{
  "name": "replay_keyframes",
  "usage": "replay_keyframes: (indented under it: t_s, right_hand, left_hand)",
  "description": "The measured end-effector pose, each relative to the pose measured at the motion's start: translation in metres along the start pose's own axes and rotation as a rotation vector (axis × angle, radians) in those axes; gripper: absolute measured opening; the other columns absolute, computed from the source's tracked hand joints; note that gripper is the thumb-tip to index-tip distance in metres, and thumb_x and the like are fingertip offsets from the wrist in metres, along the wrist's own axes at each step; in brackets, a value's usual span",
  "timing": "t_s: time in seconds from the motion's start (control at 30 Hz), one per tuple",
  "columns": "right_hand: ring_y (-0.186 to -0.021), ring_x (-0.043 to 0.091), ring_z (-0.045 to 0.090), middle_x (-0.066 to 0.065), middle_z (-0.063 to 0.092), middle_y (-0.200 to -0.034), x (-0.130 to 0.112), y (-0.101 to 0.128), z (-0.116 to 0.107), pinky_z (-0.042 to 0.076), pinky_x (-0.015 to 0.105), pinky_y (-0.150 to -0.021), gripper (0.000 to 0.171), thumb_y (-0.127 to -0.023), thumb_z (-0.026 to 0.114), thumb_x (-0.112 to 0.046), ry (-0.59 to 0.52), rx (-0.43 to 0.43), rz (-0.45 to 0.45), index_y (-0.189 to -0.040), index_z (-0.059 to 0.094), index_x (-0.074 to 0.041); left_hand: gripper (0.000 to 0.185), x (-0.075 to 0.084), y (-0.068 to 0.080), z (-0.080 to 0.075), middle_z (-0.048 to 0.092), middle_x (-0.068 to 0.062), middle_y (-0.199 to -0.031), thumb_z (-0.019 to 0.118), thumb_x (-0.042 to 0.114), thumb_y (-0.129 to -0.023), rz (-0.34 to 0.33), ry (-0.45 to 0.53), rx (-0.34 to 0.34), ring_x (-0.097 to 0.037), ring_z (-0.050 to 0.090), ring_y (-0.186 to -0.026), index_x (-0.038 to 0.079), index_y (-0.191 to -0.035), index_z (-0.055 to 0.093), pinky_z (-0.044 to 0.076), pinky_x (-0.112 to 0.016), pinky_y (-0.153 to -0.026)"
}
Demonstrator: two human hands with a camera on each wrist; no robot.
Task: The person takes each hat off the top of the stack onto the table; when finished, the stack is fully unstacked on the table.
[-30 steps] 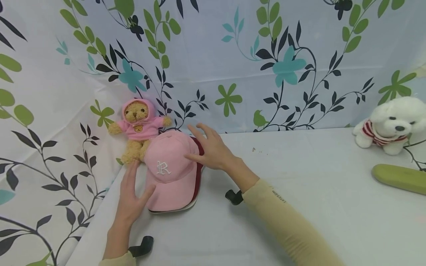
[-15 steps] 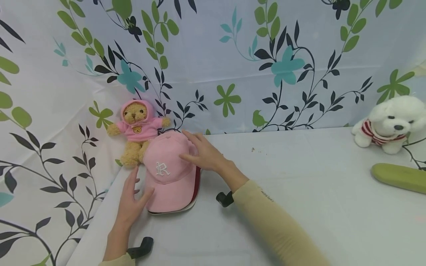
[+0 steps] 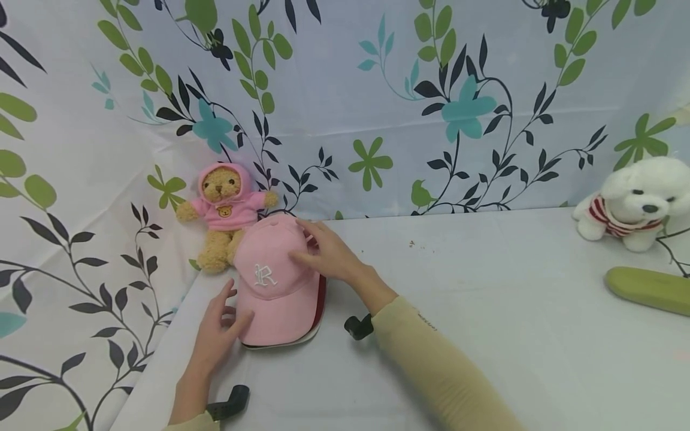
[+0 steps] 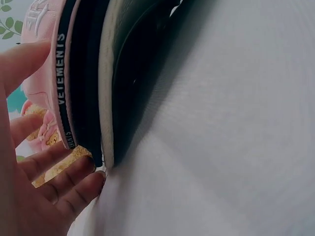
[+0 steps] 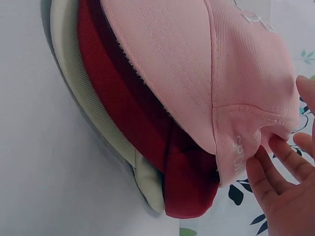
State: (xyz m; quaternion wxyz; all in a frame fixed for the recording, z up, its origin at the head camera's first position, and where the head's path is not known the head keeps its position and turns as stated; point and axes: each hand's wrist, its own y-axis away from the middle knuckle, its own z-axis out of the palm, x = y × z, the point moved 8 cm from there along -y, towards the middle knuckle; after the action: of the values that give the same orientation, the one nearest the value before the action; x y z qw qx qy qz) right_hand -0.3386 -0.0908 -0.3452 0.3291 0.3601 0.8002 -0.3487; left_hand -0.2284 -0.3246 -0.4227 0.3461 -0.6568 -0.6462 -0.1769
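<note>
A pink baseball cap with a white embroidered letter lies on top of a stack. Beneath it show a dark red cap and a cream cap. My left hand is at the left of the brims, its thumb by the pink brim and its loosely bent fingers along the edges. In the right wrist view, the fingers of my right hand touch the pink cap's lower back edge. From the head, that hand's thumb lies over the crown with the fingers curled behind.
A teddy bear in a pink hoodie sits right behind the caps, against the leaf-patterned cloth. On the far right of the white table are a white plush dog and a green elongated object.
My right hand has moved left and slightly down onto the pink cap. My left hand has drawn down a little, its fingers bending more. The caps look unmoved.
</note>
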Motion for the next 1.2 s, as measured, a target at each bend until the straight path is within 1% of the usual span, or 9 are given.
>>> replay_keyframes:
  t_s: [0.13, 0.37, 0.43, 0.6, 0.67, 0.73, 0.83, 1.03, 1.2]
  right_hand:
    - [-0.109, 0.019, 0.057, 0.007, 0.057, -0.122, 0.002, 0.0, 0.001, 0.048, 0.026, -0.095, 0.064, -0.094, 0.071, -0.03, -0.02, 0.012, -0.003, -0.15, 0.047, -0.009]
    - [-0.109, 0.018, 0.056, 0.006, 0.058, -0.122, 0.003, 0.0, 0.002, 0.047, 0.026, -0.094, 0.059, -0.093, 0.071, -0.027, -0.056, 0.027, -0.014, -0.145, 0.051, -0.008]
    - [-0.109, 0.018, 0.056, 0.007, 0.058, -0.122, 0.002, 0.0, 0.003, 0.048, 0.026, -0.094, 0.058, -0.093, 0.071, -0.027, -0.064, 0.029, -0.015, -0.145, 0.052, -0.009]
    - [-0.106, 0.018, 0.055, 0.006, 0.059, -0.119, -0.002, 0.0, 0.005, 0.048, 0.027, -0.092, 0.055, -0.092, 0.071, -0.025, -0.079, 0.042, -0.037, -0.143, 0.054, -0.011]
    - [-0.105, 0.018, 0.054, 0.005, 0.058, -0.117, -0.002, 0.001, 0.006, 0.047, 0.027, -0.091, 0.053, -0.092, 0.071, -0.025, -0.077, 0.052, -0.047, -0.141, 0.055, -0.011]
    - [-0.103, 0.018, 0.053, 0.005, 0.058, -0.115, -0.003, 0.001, 0.006, 0.047, 0.027, -0.089, 0.053, -0.092, 0.071, -0.025, -0.075, 0.062, -0.051, -0.141, 0.056, -0.011]
    - [-0.101, 0.018, 0.053, 0.005, 0.057, -0.113, -0.004, 0.001, 0.006, 0.048, 0.027, -0.087, 0.054, -0.091, 0.071, -0.025, -0.078, 0.073, -0.048, -0.141, 0.056, -0.011]
    - [-0.095, 0.018, 0.055, 0.005, 0.055, -0.109, -0.008, 0.001, 0.004, 0.05, 0.026, -0.079, 0.055, -0.092, 0.071, -0.023, -0.086, 0.088, -0.036, -0.143, 0.055, -0.01]
    - [-0.095, 0.018, 0.055, 0.006, 0.056, -0.108, -0.013, 0.001, 0.003, 0.05, 0.025, -0.078, 0.056, -0.092, 0.07, -0.021, -0.102, 0.101, -0.041, -0.144, 0.054, -0.008]
  left_hand:
    - [0.08, -0.001, 0.001, 0.001, 0.044, -0.019, -0.147, 0.066, 0.038, -0.098, -0.035, -0.017, -0.009, -0.026, 0.054, -0.109, 0.011, -0.161, 0.025, 0.047, -0.025, -0.088]
    - [0.078, -0.005, 0.001, 0.001, 0.049, -0.018, -0.143, 0.065, 0.041, -0.098, -0.069, 0.008, -0.024, -0.026, 0.054, -0.113, 0.011, -0.16, 0.028, 0.045, -0.025, -0.089]
    - [0.077, -0.005, 0.001, 0.001, 0.05, -0.019, -0.142, 0.065, 0.041, -0.099, -0.075, 0.008, -0.033, -0.027, 0.055, -0.113, 0.01, -0.159, 0.029, 0.046, -0.029, -0.09]
    - [0.078, -0.006, 0.001, 0.002, 0.053, -0.02, -0.139, 0.065, 0.044, -0.098, -0.106, 0.005, -0.043, -0.031, 0.056, -0.113, 0.01, -0.159, 0.029, 0.046, -0.048, -0.096]
    - [0.078, -0.006, 0.001, 0.002, 0.054, -0.02, -0.136, 0.065, 0.044, -0.098, -0.111, 0.005, -0.039, -0.031, 0.057, -0.113, 0.01, -0.159, 0.03, 0.046, -0.049, -0.096]
    - [0.078, -0.005, 0.002, 0.002, 0.055, -0.019, -0.135, 0.067, 0.043, -0.097, -0.113, 0.005, -0.033, -0.029, 0.057, -0.111, 0.01, -0.158, 0.031, 0.047, -0.046, -0.095]
    - [0.078, -0.004, 0.002, 0.0, 0.055, -0.017, -0.134, 0.068, 0.042, -0.096, -0.118, 0.014, -0.024, -0.028, 0.057, -0.11, 0.01, -0.158, 0.032, 0.048, -0.037, -0.092]
    - [0.075, -0.002, 0.002, -0.002, 0.052, -0.017, -0.141, 0.071, 0.039, -0.095, -0.134, 0.054, -0.02, -0.027, 0.056, -0.114, 0.009, -0.155, 0.038, 0.045, -0.022, -0.088]
    - [0.075, -0.003, 0.002, -0.003, 0.05, -0.015, -0.143, 0.072, 0.039, -0.094, -0.145, 0.091, -0.018, -0.024, 0.054, -0.115, 0.009, -0.154, 0.039, 0.042, -0.013, -0.085]
